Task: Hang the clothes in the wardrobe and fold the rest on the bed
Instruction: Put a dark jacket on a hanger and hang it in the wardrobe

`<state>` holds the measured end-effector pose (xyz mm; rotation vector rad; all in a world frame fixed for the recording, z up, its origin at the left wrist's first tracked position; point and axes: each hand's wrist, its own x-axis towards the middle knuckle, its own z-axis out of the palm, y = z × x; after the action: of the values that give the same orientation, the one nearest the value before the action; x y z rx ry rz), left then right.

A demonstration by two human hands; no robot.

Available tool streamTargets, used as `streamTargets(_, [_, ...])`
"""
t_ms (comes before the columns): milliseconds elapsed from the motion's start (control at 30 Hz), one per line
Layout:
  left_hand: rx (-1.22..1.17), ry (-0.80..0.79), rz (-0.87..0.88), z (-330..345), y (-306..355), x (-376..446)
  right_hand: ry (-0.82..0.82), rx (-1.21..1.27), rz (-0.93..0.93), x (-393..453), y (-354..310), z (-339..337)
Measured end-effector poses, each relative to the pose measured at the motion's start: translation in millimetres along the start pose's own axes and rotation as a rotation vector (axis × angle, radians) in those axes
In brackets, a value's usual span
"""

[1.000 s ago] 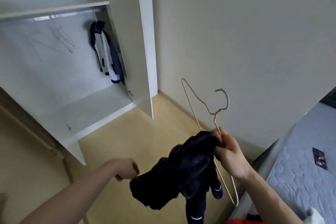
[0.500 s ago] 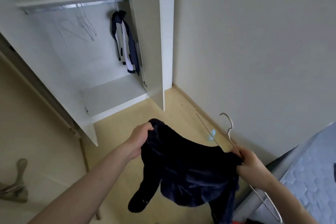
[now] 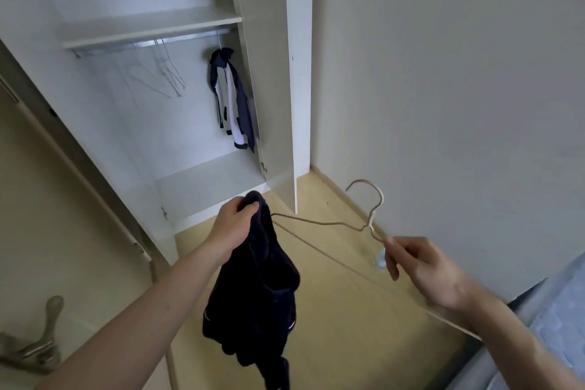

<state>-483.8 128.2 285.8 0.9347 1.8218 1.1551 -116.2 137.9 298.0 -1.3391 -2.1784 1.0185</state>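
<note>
Dark garment (image 3: 253, 288): navy, bunched, hangs from its top end at frame centre, below and in front of the open wardrobe; thin pale trim shows near the lower hems; bottom runs out of frame at 6 o'clock.
Left hand (image 3: 234, 228): fingers curled tight over the garment's top edge, gripping it; forearm comes in from 7 o'clock.
Wire hanger (image 3: 319, 224): pale, tilted nearly flat; hook curls up toward 12 o'clock; one shoulder tip reaches the garment just beside the left hand, whether inside the cloth cannot be told; long lower wire slants off toward 4 o'clock.
Right hand (image 3: 421, 269): at 3 o'clock of the garment; thumb and fingertips pinch the hanger just below the twisted neck.
Wardrobe (image 3: 297, 79): white, door open, at 12 o'clock.
Rail (image 3: 148, 44): metal, under the shelf.
Bare hangers (image 3: 167, 73): several thin wire ones mid-rail.
Hung jacket (image 3: 232, 98): navy and white, at the rail's right end.
Floor (image 3: 342, 326): light wood.
Bed (image 3: 557, 320): grey mattress corner at 4 o'clock.
Door handle (image 3: 34, 345): metal, at 8 o'clock, blurred.
</note>
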Motion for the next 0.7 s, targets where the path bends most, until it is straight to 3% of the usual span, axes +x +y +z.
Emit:
streamTargets(300, [0.056,0.044,0.085,-59.1,23.1,46.3,-0.004,0.003,-0.101,47.7,-49.5,11.5])
streamTargets(700, [-0.032,-0.224,0.439,-74.4,109.9,24.1,0.059,0.012,-0.090,112.8,-103.1,92.0])
